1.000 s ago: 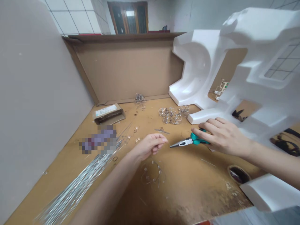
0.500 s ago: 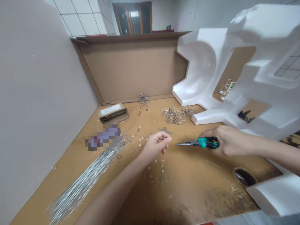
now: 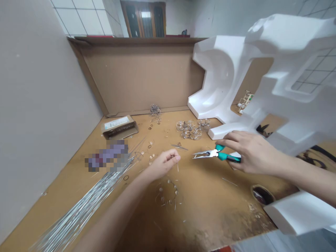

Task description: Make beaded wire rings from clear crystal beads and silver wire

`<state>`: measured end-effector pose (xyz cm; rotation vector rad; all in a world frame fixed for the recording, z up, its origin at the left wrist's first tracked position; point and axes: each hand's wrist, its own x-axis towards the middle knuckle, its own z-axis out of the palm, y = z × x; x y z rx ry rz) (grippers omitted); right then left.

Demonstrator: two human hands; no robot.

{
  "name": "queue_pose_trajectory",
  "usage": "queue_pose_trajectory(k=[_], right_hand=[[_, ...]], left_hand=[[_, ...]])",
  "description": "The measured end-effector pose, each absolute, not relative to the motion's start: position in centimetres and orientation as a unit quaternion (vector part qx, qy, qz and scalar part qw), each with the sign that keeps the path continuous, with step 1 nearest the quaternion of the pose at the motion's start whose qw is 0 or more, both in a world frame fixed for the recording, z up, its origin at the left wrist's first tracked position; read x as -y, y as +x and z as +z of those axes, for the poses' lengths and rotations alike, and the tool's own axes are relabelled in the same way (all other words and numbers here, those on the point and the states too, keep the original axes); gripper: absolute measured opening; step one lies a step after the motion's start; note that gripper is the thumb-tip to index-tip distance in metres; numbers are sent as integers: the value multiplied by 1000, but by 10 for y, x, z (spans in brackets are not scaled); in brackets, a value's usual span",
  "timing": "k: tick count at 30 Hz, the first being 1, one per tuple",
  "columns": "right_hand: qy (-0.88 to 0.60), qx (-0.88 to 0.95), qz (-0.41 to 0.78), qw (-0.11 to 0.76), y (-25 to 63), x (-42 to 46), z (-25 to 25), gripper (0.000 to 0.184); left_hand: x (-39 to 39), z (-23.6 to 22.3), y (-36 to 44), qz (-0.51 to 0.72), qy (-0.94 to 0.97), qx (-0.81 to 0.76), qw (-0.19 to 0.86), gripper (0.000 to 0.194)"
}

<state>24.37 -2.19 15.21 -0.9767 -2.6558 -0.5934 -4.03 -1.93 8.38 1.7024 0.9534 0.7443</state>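
Observation:
A short thin piece of wire (image 3: 177,167) hangs from the pinched fingertips of my left hand (image 3: 165,162). My right hand (image 3: 248,152) grips teal-and-black needle-nose pliers (image 3: 223,154), whose jaws are spread and point left toward my left hand, apart from it. Below my left hand, a ring of wire with clear beads (image 3: 175,192) lies on the table. Loose clear beads (image 3: 150,163) rest just behind my left wrist. Tweezers (image 3: 180,147) lie flat on the table beyond my fingers.
A long bundle of straight wires (image 3: 86,206) covers the left of the wooden table (image 3: 204,206). Behind are an open small cardboard box (image 3: 120,128) and a pile of beaded wire rings (image 3: 189,129). White foam packing (image 3: 215,77) stands at right, near a round table hole (image 3: 262,195).
The pliers' jaws have gone from closed to spread, and my right hand's fingers have loosened on the handles. A wire end now shows below my left fingertips. The view has shifted slightly.

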Motion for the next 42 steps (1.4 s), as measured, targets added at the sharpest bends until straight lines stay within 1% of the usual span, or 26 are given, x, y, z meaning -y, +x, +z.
queue_pose_trajectory(k=[2,4,6,10,17,28,30,32,33,35,37,38,40,42], right_hand=[[-308,902,-279,119,244,24,153,31],[-280,895,-332,107,242,28,154,28],[-256,892,-360,94,237,32,154,26],[-230,888,-392,71,226,36,155,29],[-208,887,-410,53,217,34,155,27],[-218,896,-384,48,215,36,154,27],[-238,906,-348,46,214,36,153,26],[-282,917,-278,40,212,37,152,23],[-314,921,-227,34,211,37,152,22],[-381,920,-94,12,210,38,150,21],[-433,899,53,-14,210,40,147,16],[-451,885,116,-19,210,40,146,13],[-469,859,205,-7,211,41,140,12],[-465,844,265,12,213,42,132,18]], left_hand=[[19,80,-39,322,690,-378,527,28],[19,78,-37,339,676,-359,547,28],[18,77,-35,352,667,-348,557,27],[18,78,-30,352,648,-360,571,28],[21,80,-26,356,613,-366,603,32],[23,79,-25,346,631,-375,585,27],[23,78,-25,349,642,-384,565,27],[24,78,-25,367,662,-400,516,27],[25,77,-24,378,682,-409,474,26],[29,77,-24,393,735,-421,358,24],[32,77,-25,384,783,-419,251,22],[33,77,-26,373,801,-415,217,22],[33,76,-28,345,821,-414,186,21],[32,73,-31,337,820,-425,182,22]])
